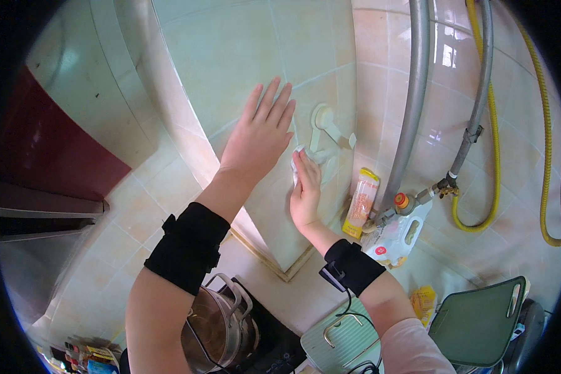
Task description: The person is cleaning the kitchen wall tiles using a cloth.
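My left hand (262, 133) lies palm-down against the pale tiled wall (233, 51), its fingers spread and nothing in it. Lower and to the right, my right hand (308, 187) presses a folded white cloth or tissue (295, 161) to the same wall; most of the wad is hidden under the fingers. Just beyond the wad, an off-white plastic fitting with a round base and an arm (323, 117) is fixed to the tiles. Black bands wrap both forearms, and a cable runs from the right one.
Below my left arm, a metal pot (210, 322) stands on a black cooktop (280, 343). To the right are a yellow-ended packet (362, 203), a white jug (392, 238), grey pipes (413, 93), a yellow hose (491, 140), a green cutting board (477, 322) and a ribbed mint-green tray (325, 336).
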Tool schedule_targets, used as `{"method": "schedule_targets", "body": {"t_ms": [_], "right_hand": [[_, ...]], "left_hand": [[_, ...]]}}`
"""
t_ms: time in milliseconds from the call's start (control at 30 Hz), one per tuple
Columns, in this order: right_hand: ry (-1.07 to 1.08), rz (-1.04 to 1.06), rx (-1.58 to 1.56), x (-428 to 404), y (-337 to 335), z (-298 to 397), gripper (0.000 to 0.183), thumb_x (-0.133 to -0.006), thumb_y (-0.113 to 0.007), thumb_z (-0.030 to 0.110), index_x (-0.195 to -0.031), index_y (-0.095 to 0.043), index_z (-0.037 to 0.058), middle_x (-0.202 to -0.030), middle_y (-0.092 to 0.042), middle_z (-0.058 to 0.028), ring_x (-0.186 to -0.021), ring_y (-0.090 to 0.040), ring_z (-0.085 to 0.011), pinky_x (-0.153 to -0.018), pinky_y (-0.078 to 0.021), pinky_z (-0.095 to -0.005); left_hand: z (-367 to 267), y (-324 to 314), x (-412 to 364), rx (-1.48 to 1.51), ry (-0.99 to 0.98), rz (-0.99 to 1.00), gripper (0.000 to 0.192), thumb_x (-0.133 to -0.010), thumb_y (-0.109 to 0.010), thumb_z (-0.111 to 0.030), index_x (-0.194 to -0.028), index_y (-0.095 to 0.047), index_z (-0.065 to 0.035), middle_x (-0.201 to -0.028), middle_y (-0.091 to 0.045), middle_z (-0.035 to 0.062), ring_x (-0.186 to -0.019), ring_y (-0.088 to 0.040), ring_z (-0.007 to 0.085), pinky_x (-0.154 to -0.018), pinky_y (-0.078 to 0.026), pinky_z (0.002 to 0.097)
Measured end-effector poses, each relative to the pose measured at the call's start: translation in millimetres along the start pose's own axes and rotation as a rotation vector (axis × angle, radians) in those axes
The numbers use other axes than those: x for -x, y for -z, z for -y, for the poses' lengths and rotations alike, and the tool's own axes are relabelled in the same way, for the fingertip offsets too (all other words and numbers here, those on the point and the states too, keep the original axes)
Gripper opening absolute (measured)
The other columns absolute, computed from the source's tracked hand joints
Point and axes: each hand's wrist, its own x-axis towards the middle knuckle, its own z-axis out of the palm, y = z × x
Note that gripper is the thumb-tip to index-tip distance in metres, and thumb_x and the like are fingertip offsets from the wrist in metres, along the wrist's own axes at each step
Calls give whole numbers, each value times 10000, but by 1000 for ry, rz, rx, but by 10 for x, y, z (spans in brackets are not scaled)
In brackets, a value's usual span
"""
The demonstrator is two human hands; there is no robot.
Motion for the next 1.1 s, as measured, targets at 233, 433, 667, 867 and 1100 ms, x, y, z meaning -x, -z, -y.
{"method": "schedule_targets", "body": {"t_ms": [233,433,667,867,1100], "right_hand": [[-24,-79,-179,-476,-51,278,429,-800,-472,-149,-1175,-584,28,-1226,-565,-130,-1106,-523,-281,-933,-431,-356],[-177,-208,-277,-277,-103,50,352,-858,-444,-134,-1123,-619,17,-1198,-580,-134,-1126,-532,-215,-940,-427,-300],[-224,-131,-252,51,-44,114,347,-836,-496,-124,-1114,-630,35,-1171,-609,-115,-1060,-561,-252,-901,-449,-320],[-264,-221,-460,-562,-127,312,330,-859,-488,-109,-1131,-613,28,-1139,-617,-122,-1068,-554,-255,-909,-443,-307],[-250,-113,-355,293,-61,292,285,-828,-552,-89,-1088,-591,21,-1102,-579,-131,-1025,-559,-236,-864,-469,-331]], "left_hand": [[-37,24,20,-25,-25,22,463,-933,-433,-375,-1312,-476,-113,-1434,-357,56,-1361,-254,245,-1125,-178,419],[-57,0,0,18,-15,-33,461,-919,-453,-343,-1300,-493,-87,-1425,-375,67,-1363,-250,267,-1129,-148,439],[-22,27,3,-1,-4,-38,432,-947,-417,-356,-1293,-495,-110,-1412,-391,52,-1352,-274,240,-1122,-191,422],[-37,9,15,44,0,-48,428,-949,-415,-358,-1287,-499,-110,-1407,-400,56,-1347,-284,245,-1117,-199,427],[-51,-8,-18,82,5,-89,440,-942,-423,-392,-1264,-519,-108,-1393,-419,59,-1340,-296,252,-1111,-214,429]]}}
